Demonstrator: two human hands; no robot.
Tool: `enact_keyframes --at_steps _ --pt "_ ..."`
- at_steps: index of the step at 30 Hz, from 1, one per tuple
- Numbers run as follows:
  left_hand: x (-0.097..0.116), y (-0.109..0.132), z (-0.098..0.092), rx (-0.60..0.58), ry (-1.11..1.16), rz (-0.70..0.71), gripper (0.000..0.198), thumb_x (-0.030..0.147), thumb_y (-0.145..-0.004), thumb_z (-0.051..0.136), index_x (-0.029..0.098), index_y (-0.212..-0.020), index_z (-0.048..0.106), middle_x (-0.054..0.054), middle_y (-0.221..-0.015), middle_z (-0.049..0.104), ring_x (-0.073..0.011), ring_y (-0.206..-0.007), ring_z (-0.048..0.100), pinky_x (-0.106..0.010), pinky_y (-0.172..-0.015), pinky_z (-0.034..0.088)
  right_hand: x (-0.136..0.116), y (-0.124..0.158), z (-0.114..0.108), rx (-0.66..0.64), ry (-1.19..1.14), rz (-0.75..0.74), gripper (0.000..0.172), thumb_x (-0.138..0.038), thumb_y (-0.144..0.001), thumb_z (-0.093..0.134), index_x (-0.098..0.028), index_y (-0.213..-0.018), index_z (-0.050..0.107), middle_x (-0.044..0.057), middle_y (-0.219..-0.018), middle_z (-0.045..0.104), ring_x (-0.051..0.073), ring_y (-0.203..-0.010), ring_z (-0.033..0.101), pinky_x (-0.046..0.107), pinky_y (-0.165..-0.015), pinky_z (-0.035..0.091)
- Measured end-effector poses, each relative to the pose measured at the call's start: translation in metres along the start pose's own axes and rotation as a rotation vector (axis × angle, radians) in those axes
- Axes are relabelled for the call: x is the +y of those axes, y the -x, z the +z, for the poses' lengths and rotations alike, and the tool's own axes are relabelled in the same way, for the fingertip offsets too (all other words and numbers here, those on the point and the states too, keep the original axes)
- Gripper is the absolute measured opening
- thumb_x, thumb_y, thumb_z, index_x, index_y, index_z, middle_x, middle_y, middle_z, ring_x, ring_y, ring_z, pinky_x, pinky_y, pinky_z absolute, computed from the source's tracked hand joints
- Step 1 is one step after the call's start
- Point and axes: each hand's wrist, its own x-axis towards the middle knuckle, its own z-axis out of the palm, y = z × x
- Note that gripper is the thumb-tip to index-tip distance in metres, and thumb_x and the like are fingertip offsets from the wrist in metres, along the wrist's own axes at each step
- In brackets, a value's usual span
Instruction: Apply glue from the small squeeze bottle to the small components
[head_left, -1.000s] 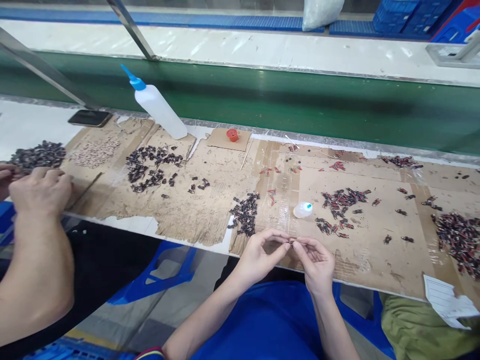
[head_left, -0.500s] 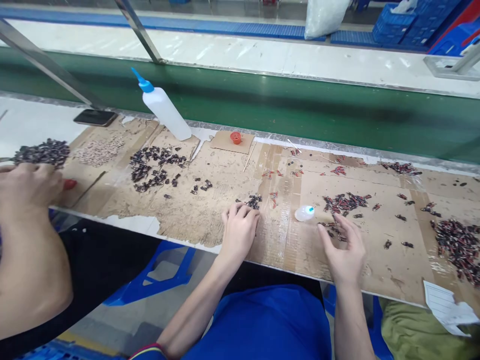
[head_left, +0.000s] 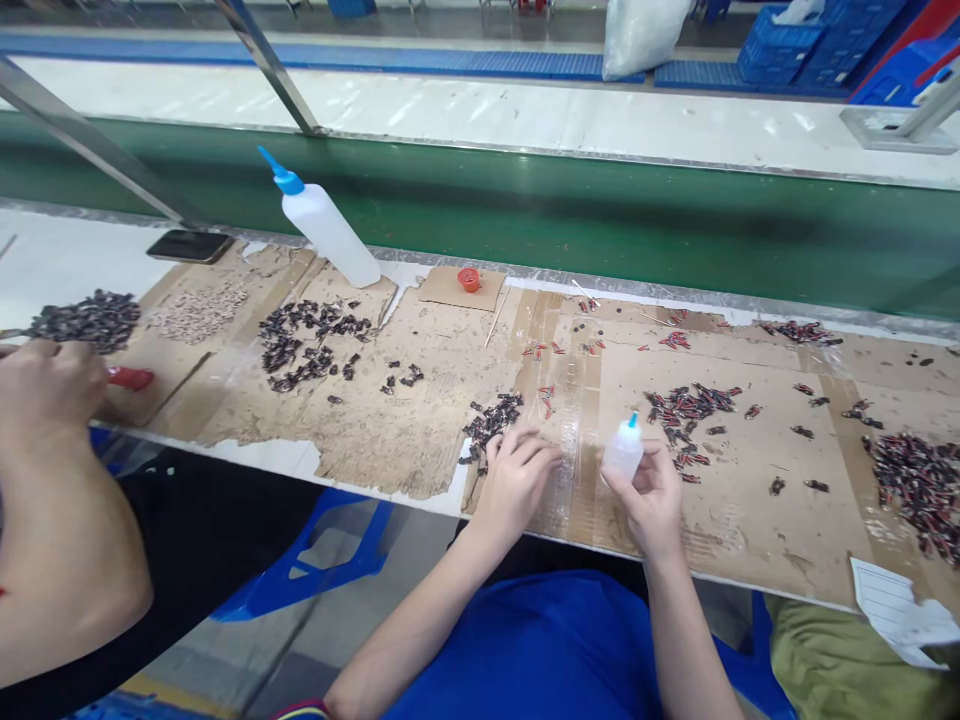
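Observation:
My right hand [head_left: 651,500] grips a small white dropper bottle [head_left: 624,450] with a teal tip, upright just above the cardboard. Beside a pile of small black parts [head_left: 495,420], my left hand [head_left: 521,478] has its fingers curled together; whatever they hold is hidden from view. A few loose red parts [head_left: 547,400] lie past its fingertips. To the right of the dropper bottle is a heap of small black-and-red parts [head_left: 690,402], some close to my right hand's fingers.
A large white squeeze bottle [head_left: 330,235] stands at the back near a red cap [head_left: 469,279] on cardboard. More black parts [head_left: 300,340] lie left; a bigger black-and-red heap [head_left: 915,490] lies right. A co-worker's hand [head_left: 49,385] is at far left. A green belt [head_left: 525,210] runs behind.
My right hand has taken hold of the small bottle, which was lying on its side, and turned it upright. My left hand has shifted right, off the black pile.

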Motion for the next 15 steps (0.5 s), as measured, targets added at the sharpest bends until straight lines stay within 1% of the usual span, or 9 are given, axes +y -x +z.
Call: enact_keyframes --at_steps 1,3,5,7,9,12,15 --pt "0.001 0.002 0.003 0.003 0.017 -0.013 0.017 0.012 -0.087 0.063 0.026 -0.09 0.071 -0.002 -0.091 0.076 -0.0258 -0.105 0.059 -0.042 -0.089 0.033 0.0 0.003 -0.001 0.019 -0.054 0.029 0.035 -0.04 -0.062 0.081 -0.021 -0.081 0.059 0.001 -0.072 0.068 0.016 -0.061 0.062 0.028 -0.058 0.049" --pt "0.001 0.006 0.007 0.022 0.05 -0.045 0.016 0.012 -0.086 0.065 0.026 -0.09 0.072 -0.002 -0.092 0.076 -0.0254 -0.103 0.061 -0.041 -0.088 0.032 0.002 0.006 -0.003 0.085 -0.168 0.071 0.036 -0.042 -0.059 0.08 -0.02 -0.081 0.062 0.0 -0.068 0.066 0.013 -0.053 0.056 0.025 -0.049 0.042" --pt "-0.002 0.009 0.009 0.038 0.074 -0.062 0.017 0.013 -0.084 0.066 0.027 -0.092 0.071 -0.002 -0.092 0.077 -0.0248 -0.102 0.062 -0.041 -0.088 0.032 0.004 0.006 -0.003 0.174 -0.278 0.115 0.036 -0.043 -0.058 0.079 -0.02 -0.08 0.064 0.0 -0.067 0.066 0.012 -0.05 0.053 0.024 -0.045 0.037" --pt "-0.004 0.012 0.009 0.046 0.082 -0.063 0.019 0.012 -0.084 0.067 0.027 -0.094 0.071 -0.001 -0.092 0.077 -0.024 -0.103 0.063 -0.04 -0.089 0.032 0.006 0.005 -0.003 0.255 -0.327 0.152 0.035 -0.043 -0.058 0.078 -0.02 -0.079 0.063 0.001 -0.069 0.067 0.012 -0.05 0.052 0.023 -0.045 0.034" --pt "-0.006 0.013 0.008 0.056 0.086 -0.062 0.02 0.011 -0.083 0.067 0.027 -0.094 0.071 0.0 -0.091 0.077 -0.023 -0.101 0.064 -0.04 -0.089 0.033 0.008 0.004 -0.002 0.295 -0.314 0.169 0.034 -0.045 -0.06 0.076 -0.02 -0.079 0.063 0.002 -0.071 0.067 0.012 -0.051 0.053 0.023 -0.044 0.033" --pt "-0.007 0.013 0.007 0.074 0.096 -0.081 0.019 0.011 -0.082 0.067 0.026 -0.092 0.071 -0.001 -0.091 0.077 -0.022 -0.097 0.066 -0.039 -0.087 0.035 0.008 0.004 0.001 0.276 -0.211 0.169 0.035 -0.05 -0.065 0.074 -0.018 -0.073 0.062 0.001 -0.063 0.064 0.011 -0.047 0.049 0.023 -0.042 0.032" --pt "-0.005 0.011 0.006 0.075 0.121 -0.111 0.018 0.011 -0.081 0.069 0.026 -0.091 0.072 -0.001 -0.092 0.077 -0.0213 -0.094 0.067 -0.038 -0.087 0.036 0.004 0.006 0.006 0.243 -0.029 0.122 0.035 -0.05 -0.066 0.074 -0.017 -0.064 0.06 0.0 -0.055 0.061 0.012 -0.047 0.051 0.024 -0.045 0.039"
